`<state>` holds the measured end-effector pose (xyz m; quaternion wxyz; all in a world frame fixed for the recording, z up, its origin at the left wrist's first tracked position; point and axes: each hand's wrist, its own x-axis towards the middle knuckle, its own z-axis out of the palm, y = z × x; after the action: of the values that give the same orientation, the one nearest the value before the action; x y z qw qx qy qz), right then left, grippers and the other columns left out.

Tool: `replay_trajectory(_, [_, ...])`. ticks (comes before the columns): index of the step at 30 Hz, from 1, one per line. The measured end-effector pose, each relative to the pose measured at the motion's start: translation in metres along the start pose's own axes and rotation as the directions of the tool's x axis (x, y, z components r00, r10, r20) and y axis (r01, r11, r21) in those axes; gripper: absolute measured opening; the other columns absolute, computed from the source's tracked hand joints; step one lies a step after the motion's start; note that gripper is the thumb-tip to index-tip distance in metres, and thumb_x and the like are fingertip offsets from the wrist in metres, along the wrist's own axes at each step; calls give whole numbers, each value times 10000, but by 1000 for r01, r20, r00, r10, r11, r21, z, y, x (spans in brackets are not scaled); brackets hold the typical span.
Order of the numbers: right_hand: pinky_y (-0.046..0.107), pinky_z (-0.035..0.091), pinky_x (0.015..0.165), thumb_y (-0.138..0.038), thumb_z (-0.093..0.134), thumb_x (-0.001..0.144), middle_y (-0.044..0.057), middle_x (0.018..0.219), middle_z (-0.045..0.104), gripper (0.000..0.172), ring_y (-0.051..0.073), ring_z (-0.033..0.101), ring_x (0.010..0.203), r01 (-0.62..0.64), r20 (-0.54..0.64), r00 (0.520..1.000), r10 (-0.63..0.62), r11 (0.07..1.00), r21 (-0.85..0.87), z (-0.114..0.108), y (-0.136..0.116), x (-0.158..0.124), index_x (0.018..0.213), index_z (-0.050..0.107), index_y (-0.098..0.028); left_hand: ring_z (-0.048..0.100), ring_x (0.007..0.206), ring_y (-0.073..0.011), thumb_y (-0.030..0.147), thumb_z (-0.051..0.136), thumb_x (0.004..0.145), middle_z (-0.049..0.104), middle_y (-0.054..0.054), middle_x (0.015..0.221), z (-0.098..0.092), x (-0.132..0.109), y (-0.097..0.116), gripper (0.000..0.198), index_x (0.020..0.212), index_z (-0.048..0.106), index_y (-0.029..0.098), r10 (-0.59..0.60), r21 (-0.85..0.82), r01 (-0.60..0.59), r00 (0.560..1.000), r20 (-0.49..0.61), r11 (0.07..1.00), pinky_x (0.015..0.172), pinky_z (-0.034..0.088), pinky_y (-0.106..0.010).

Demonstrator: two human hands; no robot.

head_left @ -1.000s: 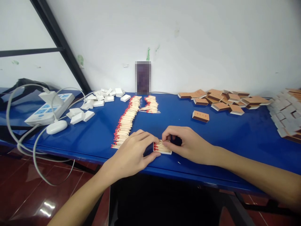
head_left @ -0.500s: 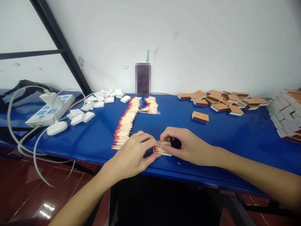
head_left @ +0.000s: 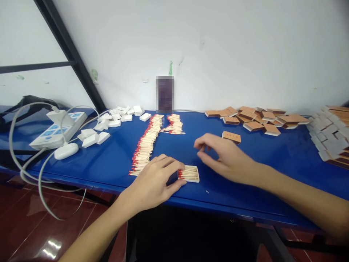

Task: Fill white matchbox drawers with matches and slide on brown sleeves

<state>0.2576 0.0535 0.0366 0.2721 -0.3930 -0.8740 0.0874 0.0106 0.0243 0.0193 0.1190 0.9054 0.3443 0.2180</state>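
My left hand [head_left: 160, 178] grips the left end of a white matchbox tray [head_left: 196, 179] between thumb and fingers. Red-tipped matches [head_left: 189, 173] lie in the tray, heads towards my left hand. Above and right of the tray, my right hand [head_left: 222, 156] hovers with thumb and fingertips apart, nothing visible between them. Just behind it lies an orange-brown matchbox sleeve [head_left: 231, 137], partly covered by the hand. A long row of loose matches [head_left: 147, 145] runs back from beside my left hand, and a smaller match pile [head_left: 176, 124] sits at its far right.
White trays [head_left: 115, 118] are scattered at the back left, near a power strip [head_left: 60, 131] with looping cables. Orange-brown sleeves [head_left: 253, 125] are heaped at the back right. A stack of matchboxes [head_left: 331, 134] stands at the far right. A blurred dark rectangle [head_left: 165, 94] leans on the wall.
My right hand has let go of the matches in the tray and moved up and right, towards the lone sleeve. My left hand stays on the tray.
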Motion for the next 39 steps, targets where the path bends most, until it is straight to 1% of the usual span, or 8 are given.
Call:
replay_trajectory(4, [433, 471, 832, -243, 442, 905, 154, 1038, 623, 216, 295, 605, 945, -129, -63, 992, 112, 856, -501, -20, 36, -2, 1059, 571, -166, 585, 1018, -227, 308, 608, 961, 656, -43, 1127, 0, 0, 0, 239, 1185, 581, 227, -5, -1, 5, 1000, -10, 1000, 908, 489, -388])
replay_trajectory(9, [385, 448, 698, -239, 457, 872, 123, 910, 617, 164, 263, 602, 789, -172, 78, 956, 284, 751, -638, -27, 67, -12, 985, 555, -173, 586, 1007, -238, 332, 610, 959, 655, -48, 1131, 2, 0, 1, 342, 1284, 553, 243, -25, 35, 25, 999, -25, 999, 894, 493, -405])
replay_trajectory(15, [358, 438, 668, -281, 462, 863, 76, 934, 614, 165, 234, 599, 778, -91, 225, 946, 232, 861, -500, -29, 41, -8, 1004, 520, -219, 575, 1001, -255, 328, 600, 961, 665, -50, 1078, 4, 1, 1, 336, 1276, 553, 220, -75, 99, 82, 994, -79, 992, 911, 468, -431])
replay_trajectory(21, [408, 455, 715, -338, 488, 860, 126, 995, 631, 280, 274, 616, 787, -128, 133, 961, 244, 814, -567, -29, 44, -14, 1087, 556, -189, 572, 958, -260, 310, 578, 964, 653, -56, 1026, 6, 0, 2, 339, 1286, 544, 210, -96, 158, 113, 990, -108, 981, 873, 477, -436])
replay_trajectory(25, [384, 489, 785, -276, 487, 914, 97, 1036, 651, 307, 250, 634, 884, -37, 284, 954, 98, 976, -213, -19, 12, -17, 1216, 505, -221, 572, 983, -263, 318, 580, 962, 649, -60, 1050, 5, 0, 2, 333, 1276, 544, 213, -87, 150, 101, 991, -98, 983, 890, 477, -439])
replay_trajectory(29, [332, 510, 736, -304, 581, 890, 58, 1109, 635, 353, 217, 644, 897, -14, 358, 934, -4, 999, 48, -9, -22, -16, 1230, 492, -274, 578, 969, -258, 318, 590, 957, 658, -59, 1055, 5, 1, 1, 337, 1271, 538, 209, -70, 131, 85, 992, -109, 988, 878, 480, -432])
replay_trajectory(34, [341, 497, 715, -295, 618, 867, 59, 1036, 657, 300, 226, 634, 867, -55, 244, 968, 53, 999, 0, -4, -11, -14, 1149, 527, -246, 584, 966, -249, 308, 598, 957, 667, -55, 1087, 5, 0, 0, 329, 1270, 540, 224, -64, 79, 71, 994, -92, 994, 869, 479, -414])
replay_trajectory(39, [346, 497, 785, -338, 660, 862, 37, 1041, 674, 264, 213, 635, 911, -21, 301, 954, -9, 995, 97, -5, -3, -10, 1101, 586, -256, 580, 1020, -233, 324, 618, 959, 653, -42, 1175, 2, -2, -2, 335, 1274, 534, 248, -37, -5, 36, 998, -41, 999, 892, 477, -388])
